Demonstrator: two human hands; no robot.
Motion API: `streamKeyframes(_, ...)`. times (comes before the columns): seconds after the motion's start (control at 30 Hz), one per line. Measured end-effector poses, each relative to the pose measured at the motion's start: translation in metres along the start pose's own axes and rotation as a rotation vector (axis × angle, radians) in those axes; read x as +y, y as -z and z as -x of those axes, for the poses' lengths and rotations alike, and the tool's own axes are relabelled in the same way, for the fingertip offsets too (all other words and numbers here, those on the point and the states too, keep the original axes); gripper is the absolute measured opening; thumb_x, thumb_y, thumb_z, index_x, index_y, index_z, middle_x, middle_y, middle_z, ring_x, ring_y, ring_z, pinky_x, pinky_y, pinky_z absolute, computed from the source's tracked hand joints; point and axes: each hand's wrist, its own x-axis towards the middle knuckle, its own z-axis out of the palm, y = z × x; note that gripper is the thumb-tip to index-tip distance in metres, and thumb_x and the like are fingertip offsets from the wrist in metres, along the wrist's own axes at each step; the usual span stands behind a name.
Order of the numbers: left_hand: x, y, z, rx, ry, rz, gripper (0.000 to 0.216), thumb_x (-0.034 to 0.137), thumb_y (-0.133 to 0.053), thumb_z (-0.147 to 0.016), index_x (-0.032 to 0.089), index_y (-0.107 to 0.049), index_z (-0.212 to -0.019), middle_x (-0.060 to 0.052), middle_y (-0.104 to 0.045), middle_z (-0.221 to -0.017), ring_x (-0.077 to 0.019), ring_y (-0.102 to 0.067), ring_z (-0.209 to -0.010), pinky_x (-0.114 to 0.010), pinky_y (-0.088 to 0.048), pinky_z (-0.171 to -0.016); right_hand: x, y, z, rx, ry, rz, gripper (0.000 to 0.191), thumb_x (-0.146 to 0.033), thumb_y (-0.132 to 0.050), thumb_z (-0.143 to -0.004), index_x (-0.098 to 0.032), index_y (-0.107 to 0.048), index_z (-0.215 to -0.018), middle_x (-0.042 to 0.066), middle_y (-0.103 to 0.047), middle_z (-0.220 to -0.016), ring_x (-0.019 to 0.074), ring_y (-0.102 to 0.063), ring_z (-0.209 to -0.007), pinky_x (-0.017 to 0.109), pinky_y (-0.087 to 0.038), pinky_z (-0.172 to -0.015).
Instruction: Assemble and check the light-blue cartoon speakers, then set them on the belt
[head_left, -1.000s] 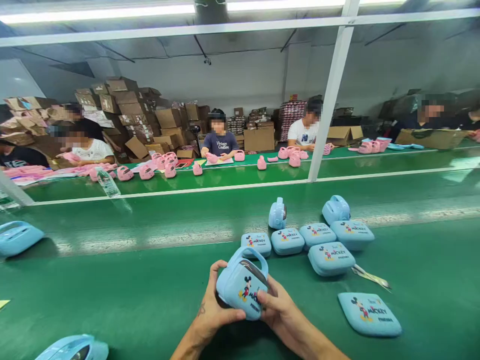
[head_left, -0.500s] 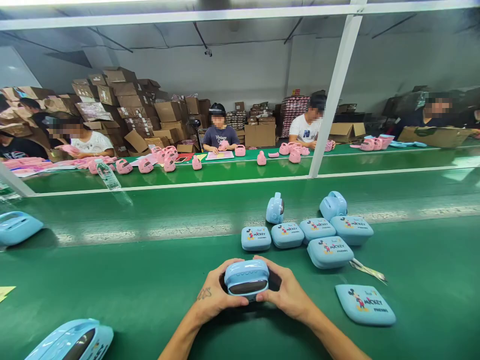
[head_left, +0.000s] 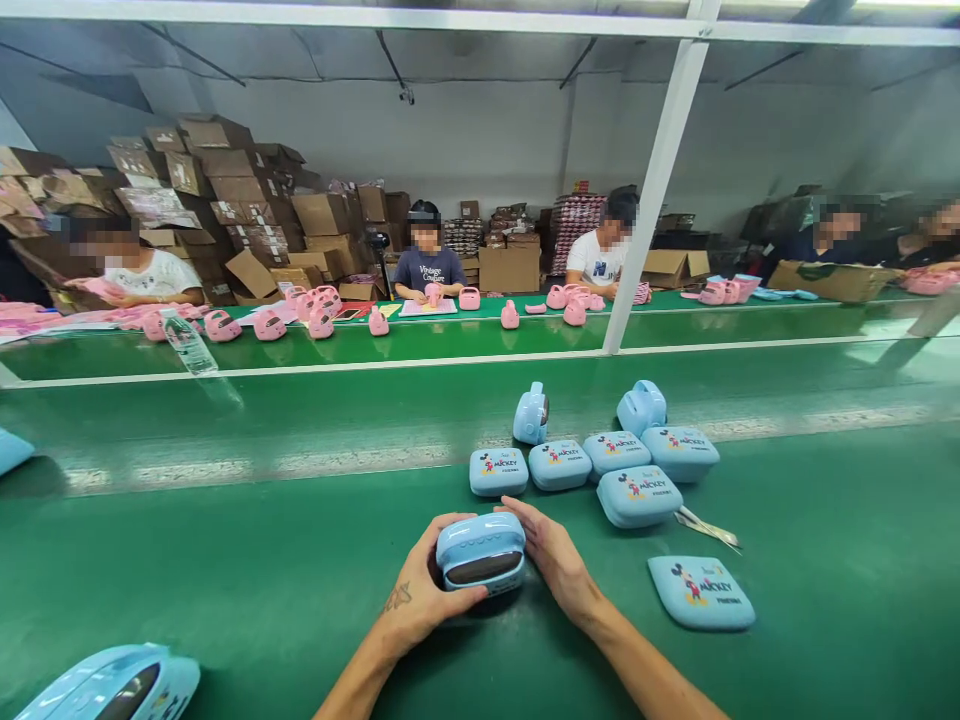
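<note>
A light blue case (head_left: 481,551) with a dark oval slot on its near side sits on the green belt (head_left: 262,560) between my hands. My left hand (head_left: 424,590) wraps round its left end, thumb under the front. My right hand (head_left: 553,555) rests flat against its right end with fingers stretched out. Just beyond lie several blue cartoon-mouse cases in a row (head_left: 570,463), with two more standing upright behind (head_left: 531,412). A flat blue cover (head_left: 701,592) lies to the right.
Another blue case (head_left: 112,685) lies at the near left edge. A white post (head_left: 651,180) rises past the far belt, where several people sit handling pink cases (head_left: 315,320). Cardboard boxes (head_left: 225,190) are stacked behind them. A strip of clear film (head_left: 709,528) lies near the blue cases.
The blue case was tipped up in both hands with its printed face toward me; it now lies down on the belt, slot side facing me. My right fingers have loosened.
</note>
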Motion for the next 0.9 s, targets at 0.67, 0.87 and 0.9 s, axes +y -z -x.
streamKeyframes(0.67,0.014,-0.016,0.014,0.123,-0.331,-0.639,0.067,0.022,-0.086,-0.065,0.035,-0.066,-0.128,-0.008,-0.067,-0.137,-0.0305,-0.066,-0.121,-0.047,-0.056,-0.104,-0.038,-0.02,0.013,-0.019,0.002,0.387,0.089,-0.032,-0.09,-0.058,-0.027,-0.055,-0.139,0.008,-0.056,-0.146,0.032,-0.05,-0.136,0.049,-0.033,-0.121)
streamKeyframes(0.87,0.012,-0.043,0.019,0.307,-0.367,-0.689,0.054,0.02,-0.078,-0.071,0.03,-0.07,-0.124,-0.013,-0.067,-0.134,-0.0286,-0.07,-0.115,-0.043,-0.061,-0.096,-0.021,-0.031,0.028,0.053,0.006,0.137,0.076,-0.035,-0.066,-0.077,-0.028,-0.043,-0.149,0.006,-0.047,-0.154,0.0324,-0.05,-0.136,0.051,-0.035,-0.119)
streamKeyframes(0.9,0.012,-0.044,0.019,0.299,-0.353,-0.684,0.055,0.019,-0.077,-0.072,0.03,-0.069,-0.125,-0.013,-0.065,-0.138,-0.0292,-0.069,-0.118,-0.043,-0.061,-0.098,-0.02,-0.034,0.03,0.072,0.017,0.125,0.076,-0.033,-0.065,-0.077,-0.029,-0.041,-0.149,0.005,-0.044,-0.156,0.0319,-0.046,-0.139,0.05,-0.033,-0.12)
